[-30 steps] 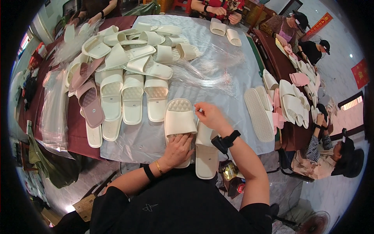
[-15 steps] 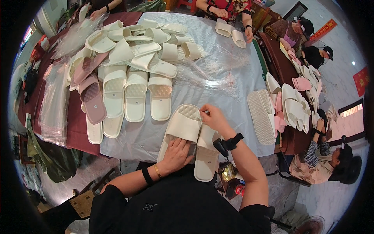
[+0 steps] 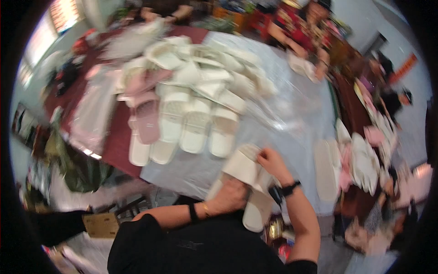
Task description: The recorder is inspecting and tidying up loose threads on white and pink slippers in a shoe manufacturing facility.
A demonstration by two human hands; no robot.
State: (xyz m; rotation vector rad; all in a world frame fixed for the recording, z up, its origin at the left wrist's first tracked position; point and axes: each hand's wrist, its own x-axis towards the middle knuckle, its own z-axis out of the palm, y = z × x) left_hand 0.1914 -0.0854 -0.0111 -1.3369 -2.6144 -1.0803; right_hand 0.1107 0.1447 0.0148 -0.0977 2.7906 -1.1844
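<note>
Head view: cream slide sandal pair (image 3: pixel 246 182) has shifted to lower centre at bench (image 3: pixel 296 123) edge w/ camera swing. Left hand (image 3: pixel 230 198) presses flat on it; right hand (image 3: pixel 270 160) fingers pinch strap. Now blurry.

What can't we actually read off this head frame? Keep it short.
- Whole head view is motion-blurred, so the tread pattern on the cream slipper is lost.
- Left hand: fingertips hidden under that slipper; grip cannot be told.
- Right hand: fingers blurred at the slipper's strap; pinching or only touching is unclear.
- Second slipper: partly covered by the first and both hands.
- Slipper pile: count unreadable, smeared and overlapping.
- People at the far table edge: blurred, cut by the rim.
</note>
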